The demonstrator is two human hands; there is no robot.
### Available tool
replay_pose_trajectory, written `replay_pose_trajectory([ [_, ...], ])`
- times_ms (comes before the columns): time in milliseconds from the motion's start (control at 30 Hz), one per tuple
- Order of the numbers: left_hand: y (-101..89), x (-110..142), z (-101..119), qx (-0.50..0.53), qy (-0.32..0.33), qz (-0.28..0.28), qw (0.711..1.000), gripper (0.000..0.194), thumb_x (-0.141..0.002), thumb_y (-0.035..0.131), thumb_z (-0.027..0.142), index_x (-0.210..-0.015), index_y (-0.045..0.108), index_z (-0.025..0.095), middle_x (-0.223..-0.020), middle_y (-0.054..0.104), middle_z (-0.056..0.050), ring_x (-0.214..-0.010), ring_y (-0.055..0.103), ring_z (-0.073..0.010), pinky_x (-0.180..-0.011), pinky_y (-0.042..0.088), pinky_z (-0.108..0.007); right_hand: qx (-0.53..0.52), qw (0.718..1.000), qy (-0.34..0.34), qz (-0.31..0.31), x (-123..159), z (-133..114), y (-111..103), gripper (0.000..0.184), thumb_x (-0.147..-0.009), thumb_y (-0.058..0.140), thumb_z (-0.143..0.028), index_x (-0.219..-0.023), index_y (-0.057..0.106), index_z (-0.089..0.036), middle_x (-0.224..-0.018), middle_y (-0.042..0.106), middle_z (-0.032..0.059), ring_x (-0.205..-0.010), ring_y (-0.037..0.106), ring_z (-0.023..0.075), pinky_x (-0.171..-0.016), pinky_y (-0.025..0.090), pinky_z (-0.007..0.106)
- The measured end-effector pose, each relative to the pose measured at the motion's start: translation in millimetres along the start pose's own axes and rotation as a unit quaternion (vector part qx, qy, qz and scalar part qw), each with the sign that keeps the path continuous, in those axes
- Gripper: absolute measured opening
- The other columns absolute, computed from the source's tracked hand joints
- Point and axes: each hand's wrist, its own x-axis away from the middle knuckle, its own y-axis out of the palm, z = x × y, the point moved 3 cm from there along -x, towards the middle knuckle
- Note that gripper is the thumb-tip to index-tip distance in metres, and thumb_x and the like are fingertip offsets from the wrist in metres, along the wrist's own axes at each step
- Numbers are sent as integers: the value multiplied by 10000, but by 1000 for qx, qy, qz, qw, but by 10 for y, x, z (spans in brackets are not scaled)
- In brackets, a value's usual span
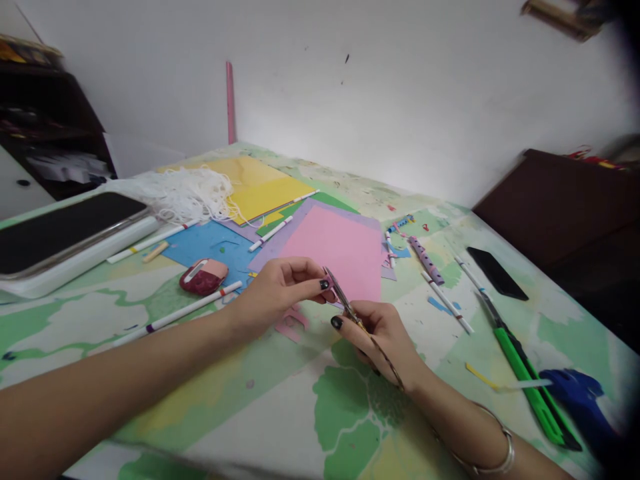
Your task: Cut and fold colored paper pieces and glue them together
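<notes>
My right hand (384,337) is closed round a small pair of scissors (345,300), blades pointing up and away. My left hand (283,288) pinches a small piece of pink paper (327,285) right at the scissor tips. Both hands hover above the table, just in front of a pink paper sheet (337,250). A pink paper cut-out (291,325) lies on the table under my left hand.
Sheets of blue (210,247), yellow (255,187) and purple paper, white string (187,193), several marker pens, a red pouch (204,276), a phone on a white case (60,233), a black phone (496,272), a green utility knife (525,373) and a blue tool (580,393) lie on the green patterned table.
</notes>
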Motion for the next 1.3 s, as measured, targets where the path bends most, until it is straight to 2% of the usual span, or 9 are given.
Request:
replay_pose_trajectory([
  [367, 5, -14, 10, 19, 31, 3, 999, 65, -772, 628, 199, -740, 618, 144, -716, 667, -29, -685, 631, -136, -529, 474, -186, 5, 1000, -3, 3, -16, -11, -6, 367, -770, 600, -382, -548, 386, -183, -445, 281, -70, -435, 244, 60, -427, 170, 214],
  [533, 5, -13, 13, 11, 25, 7, 1000, 73, -771, 628, 212, -763, 616, 140, -718, 667, -33, -690, 631, -143, -539, 479, -198, 12, 1000, -4, 2, -22, -5, -10, 365, -762, 606, -375, -545, 386, -182, -453, 271, -69, -446, 238, 62, -427, 169, 212],
  [800, -5, -13, 25, 39, 20, 0, 999, 82, -786, 619, 193, -742, 619, 124, -689, 658, -20, -674, 618, -110, -604, 476, -191, 24, 1000, -13, -8, -28, -7, -22, 380, -781, 575, -420, -548, 395, -180, -465, 270, -67, -451, 235, 62, -425, 170, 213],
  [1033, -22, -22, -6, 38, -1, -9, 999, 82, -780, 624, 203, -755, 617, 126, -680, 665, -30, -665, 616, -120, -546, 453, -184, 18, 1000, -11, -11, -25, 1, -23, 376, -762, 603, -399, -541, 389, -182, -459, 267, -71, -445, 232, 59, -418, 170, 208],
  [1300, -31, -49, -27, 50, 17, -17, 998, 80, -775, 629, 195, -753, 620, 119, -684, 665, -31, -681, 621, -112, -653, 475, -208, 31, 999, -12, -11, -37, 6, -32, 389, -781, 566, -445, -548, 401, -181, -454, 271, -69, -437, 234, 59, -415, 167, 213],
])
